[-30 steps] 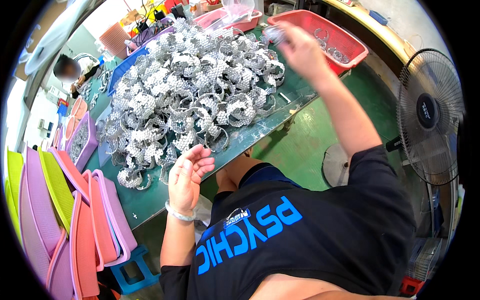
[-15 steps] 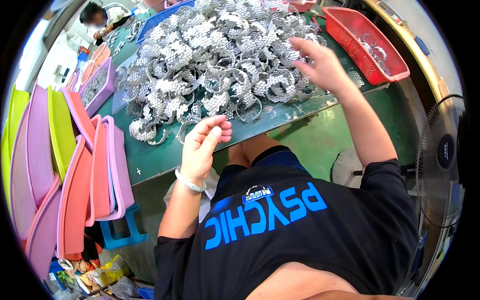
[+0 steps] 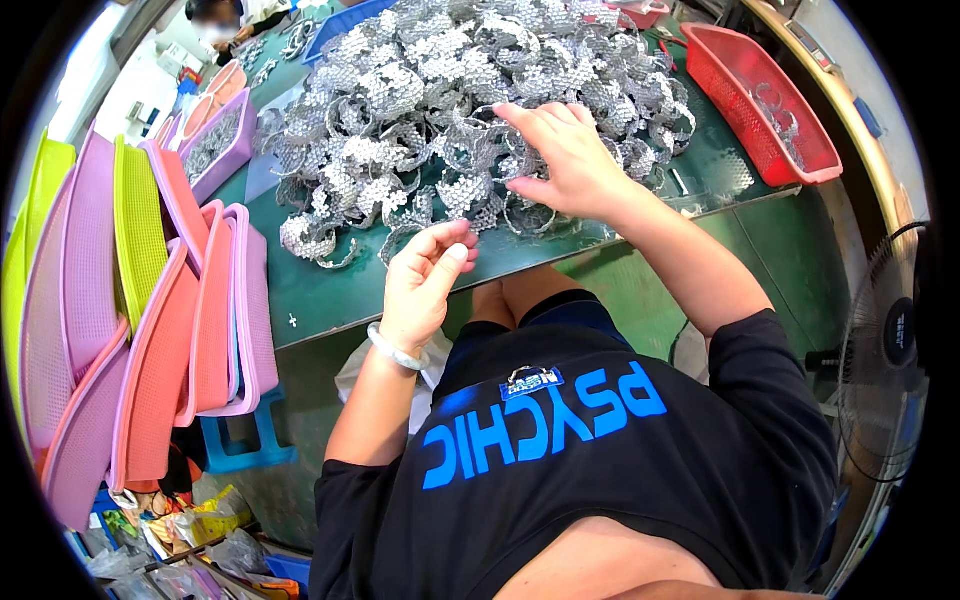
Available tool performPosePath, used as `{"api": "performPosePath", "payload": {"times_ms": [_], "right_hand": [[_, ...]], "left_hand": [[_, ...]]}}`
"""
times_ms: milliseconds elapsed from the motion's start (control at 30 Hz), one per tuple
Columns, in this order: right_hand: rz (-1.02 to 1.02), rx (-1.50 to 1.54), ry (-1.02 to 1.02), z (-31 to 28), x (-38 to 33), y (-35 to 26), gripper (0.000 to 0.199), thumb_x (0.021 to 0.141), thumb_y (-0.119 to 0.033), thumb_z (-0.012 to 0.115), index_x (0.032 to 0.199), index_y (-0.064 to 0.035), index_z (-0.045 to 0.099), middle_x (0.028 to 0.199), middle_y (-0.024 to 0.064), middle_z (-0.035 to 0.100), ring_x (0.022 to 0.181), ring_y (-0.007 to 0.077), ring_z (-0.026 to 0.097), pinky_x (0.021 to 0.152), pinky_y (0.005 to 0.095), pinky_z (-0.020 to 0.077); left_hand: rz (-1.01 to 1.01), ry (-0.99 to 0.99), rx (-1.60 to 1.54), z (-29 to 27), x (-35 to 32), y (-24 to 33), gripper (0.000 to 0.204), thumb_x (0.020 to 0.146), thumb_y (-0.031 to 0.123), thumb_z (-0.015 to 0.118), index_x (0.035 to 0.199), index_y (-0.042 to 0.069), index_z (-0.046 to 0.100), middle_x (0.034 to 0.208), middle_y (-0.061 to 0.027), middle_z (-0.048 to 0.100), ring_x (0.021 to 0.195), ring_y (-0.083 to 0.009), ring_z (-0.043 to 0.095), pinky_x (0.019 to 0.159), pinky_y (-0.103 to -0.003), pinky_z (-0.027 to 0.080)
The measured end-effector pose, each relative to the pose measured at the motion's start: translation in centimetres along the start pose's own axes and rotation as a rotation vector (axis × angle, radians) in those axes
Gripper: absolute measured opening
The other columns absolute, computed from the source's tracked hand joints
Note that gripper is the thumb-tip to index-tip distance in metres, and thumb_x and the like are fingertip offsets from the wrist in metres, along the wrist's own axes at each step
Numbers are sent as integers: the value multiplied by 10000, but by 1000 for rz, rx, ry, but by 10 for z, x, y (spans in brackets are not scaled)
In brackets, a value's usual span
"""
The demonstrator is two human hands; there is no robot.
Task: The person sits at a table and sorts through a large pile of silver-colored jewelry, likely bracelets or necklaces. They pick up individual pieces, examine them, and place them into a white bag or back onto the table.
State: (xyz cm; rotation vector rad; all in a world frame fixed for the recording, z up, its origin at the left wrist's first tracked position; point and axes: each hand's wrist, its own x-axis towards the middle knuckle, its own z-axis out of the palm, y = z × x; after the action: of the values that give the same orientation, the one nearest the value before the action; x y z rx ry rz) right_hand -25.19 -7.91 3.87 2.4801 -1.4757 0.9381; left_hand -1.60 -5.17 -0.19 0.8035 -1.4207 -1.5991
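Observation:
A large heap of curved silver-grey scaly bands (image 3: 400, 90), shaped like open rings, covers much of the green table (image 3: 330, 300). Over the front right of the heap is my right hand (image 3: 570, 165), open, thumb and fingers apart, with nothing visibly held. Its fingertips overlap the bands; whether they touch cannot be made out. My left hand (image 3: 425, 285) hovers at the table's near edge, just in front of the heap. Its fingers are curled in with the thumb against them, and anything inside is hidden.
Stacked plastic baskets (image 3: 150, 300) in purple, green and coral stand at the left. A red basket (image 3: 765, 110) holding some bands sits at the right. A purple bin (image 3: 220, 145) lies far left, near another person (image 3: 235, 20). A black fan (image 3: 890, 340) stands at the right.
My right hand has moved left and a little nearer, from the heap's right side toward its front middle. The left hand stays curled near the edge. The whole view has shifted slightly.

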Motion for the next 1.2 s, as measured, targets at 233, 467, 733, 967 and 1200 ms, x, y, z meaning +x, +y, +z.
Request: {"api": "performPosePath", "payload": {"times_ms": [233, 467, 733, 967, 1200], "right_hand": [[25, 167, 320, 12, -4, -6, 724, 659, -214, 738, 1289, -76, 408, 1113, 122, 543, 1017, 271, 514, 883, 385, 357], [254, 1228, 122, 10, -8, -28, 762, 718, 5, 697, 1359, -35, 286, 1183, 92, 497, 1040, 147, 489, 895, 293, 403], [187, 1377, 55, 15, -15, -36, 806, 714, -23, 731, 1377, -66, 275, 1172, 83, 512, 987, 117, 476, 848, 264, 394], [345, 1508, -85, 6, -18, -41, 735, 775, -56, 671, 1380, -43, 254, 1217, 124, 500, 1053, 172, 533, 921, 300, 415], [335, 1738, -135, 14, -22, -37, 712, 824, -129, 641, 1390, -35, 218, 1212, 160, 509, 1022, 192, 555, 894, 315, 436]], "left_hand": [[13, 23, 34, 1, 4, 1, 309, 901, 77, 504, 1192, -26, 499, 1056, -120, 590, 905, -175, 586, 797, -291, 476], [176, 70, -7, 11, 13, 17, 423, 895, 71, 504, 1294, -6, 387, 1145, -139, 529, 943, -184, 575, 791, -296, 480], [195, 13, -149, 8, 14, 23, 508, 895, 149, 541, 1337, -2, 341, 1226, -139, 464, 1002, -179, 534, 808, -293, 480], [209, -2, -101, 10, 12, 26, 430, 942, 134, 413, 1346, 6, 339, 1342, -115, 406, 1075, -209, 513, 842, -345, 472], [245, -30, -69, 11, 11, 26, 404, 943, 134, 418, 1323, 2, 379, 1346, -108, 404, 1064, -206, 511, 837, -355, 466]]}}
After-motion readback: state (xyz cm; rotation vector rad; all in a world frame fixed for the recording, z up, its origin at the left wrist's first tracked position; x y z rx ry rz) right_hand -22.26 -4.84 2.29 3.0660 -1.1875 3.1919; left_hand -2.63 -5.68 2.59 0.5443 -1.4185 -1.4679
